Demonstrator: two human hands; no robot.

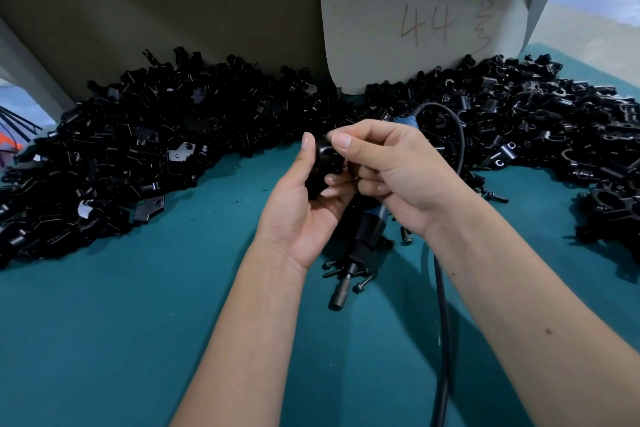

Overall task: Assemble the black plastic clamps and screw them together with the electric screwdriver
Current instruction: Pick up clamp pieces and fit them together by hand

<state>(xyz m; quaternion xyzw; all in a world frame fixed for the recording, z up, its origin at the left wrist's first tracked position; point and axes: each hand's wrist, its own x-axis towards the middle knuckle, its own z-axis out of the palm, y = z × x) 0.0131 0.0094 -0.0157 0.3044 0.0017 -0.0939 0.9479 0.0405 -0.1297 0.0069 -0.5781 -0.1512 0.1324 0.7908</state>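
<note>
Two hands meet over the middle of the teal table, both closed around one black plastic clamp held in the air above it. The left hand cups the clamp from below, thumb pressed up its left side and fingers curled under it; the right hand pinches its top between thumb and forefinger, the other fingers folded against the left fingers. Whether a screw sits in the clamp cannot be told. Directly beneath the hands the electric screwdriver lies on the table, its socket tip pointing toward the camera, its black cable looping behind the right wrist and running down the cloth. Loose black screws lie around its tip. Heaps of black clamp parts curve along the far side of the table, left and right, against a grey board with a card marked "44".
</note>
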